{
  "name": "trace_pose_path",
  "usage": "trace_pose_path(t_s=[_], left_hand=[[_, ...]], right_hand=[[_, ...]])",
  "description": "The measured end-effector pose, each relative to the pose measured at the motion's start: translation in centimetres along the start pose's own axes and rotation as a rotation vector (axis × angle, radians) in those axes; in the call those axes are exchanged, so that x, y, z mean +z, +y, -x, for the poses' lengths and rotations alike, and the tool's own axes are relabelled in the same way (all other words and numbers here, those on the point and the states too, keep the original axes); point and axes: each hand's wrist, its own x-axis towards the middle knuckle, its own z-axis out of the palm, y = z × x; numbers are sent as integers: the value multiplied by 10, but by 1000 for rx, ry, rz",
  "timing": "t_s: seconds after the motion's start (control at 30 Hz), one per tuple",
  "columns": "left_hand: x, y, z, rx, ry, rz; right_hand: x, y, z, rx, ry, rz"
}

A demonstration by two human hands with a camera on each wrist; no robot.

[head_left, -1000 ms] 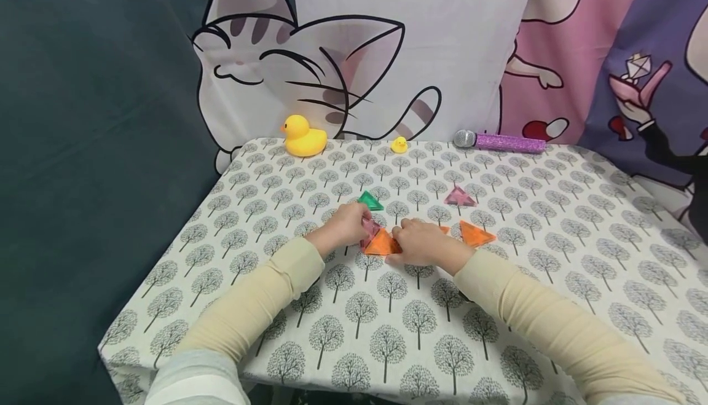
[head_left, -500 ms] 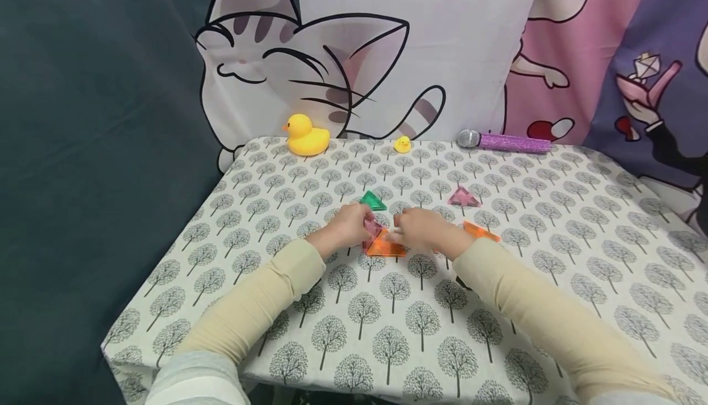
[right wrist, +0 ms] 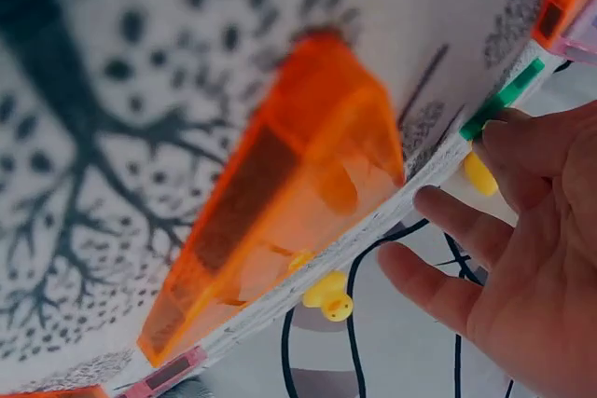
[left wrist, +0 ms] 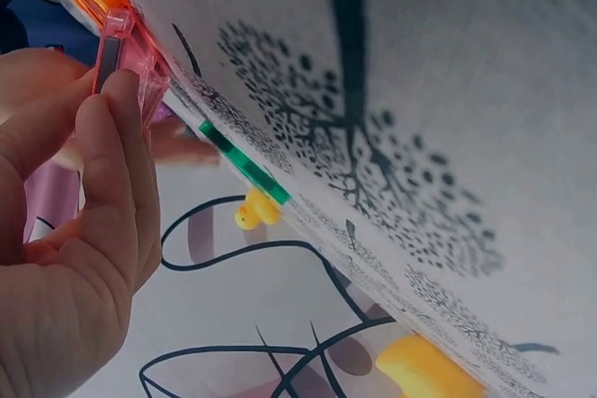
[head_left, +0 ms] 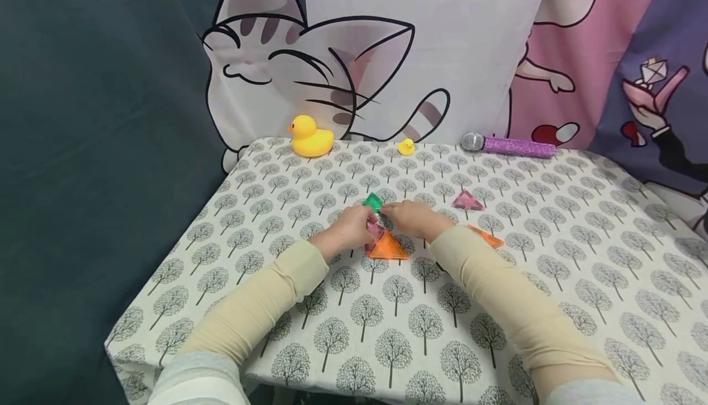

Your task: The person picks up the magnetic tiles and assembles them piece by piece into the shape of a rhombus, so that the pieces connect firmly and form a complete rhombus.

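Observation:
My left hand (head_left: 352, 225) pinches a pink see-through triangular magnetic tile (left wrist: 140, 62) between thumb and fingertips. Against that tile leans or rests an orange triangular tile (head_left: 389, 247); whether they are joined I cannot tell. My right hand (head_left: 412, 217) reaches over the table with loosely extended fingers, its fingertips at the edge of a green triangular tile (head_left: 373, 201) lying flat. Contact there seems likely in the right wrist view, where the green tile (right wrist: 504, 100) meets a fingertip. Nothing is visibly gripped by the right hand.
Right of the hands lie a pink triangular tile (head_left: 468, 200) and an orange tile (head_left: 488, 236). Another orange tile (right wrist: 280, 202) is under the right forearm. Along the back edge sit a big rubber duck (head_left: 311, 137), a small duck (head_left: 406, 147) and a purple microphone (head_left: 511, 145).
My right hand has left the orange tile beside the pink one and moved away from me to the green tile. The left hand keeps its pinch on the pink tile.

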Motion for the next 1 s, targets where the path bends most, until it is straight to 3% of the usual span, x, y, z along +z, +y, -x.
trace_pose_path(t_s=[0.1,0.33,0.63,1.0], left_hand=[[0,0,0,-5,-1,-1],[-1,-1,-1,-7,9,-21],[-1,-2,-1,-6,5,-40],[0,-2,-1,-16,-4,-4]], right_hand=[[1,2,2,-2,-16,-8],[-1,5,17,-73,59,64],[3,8,40,-123,90,130],[1,6,53,-83,91,95]])
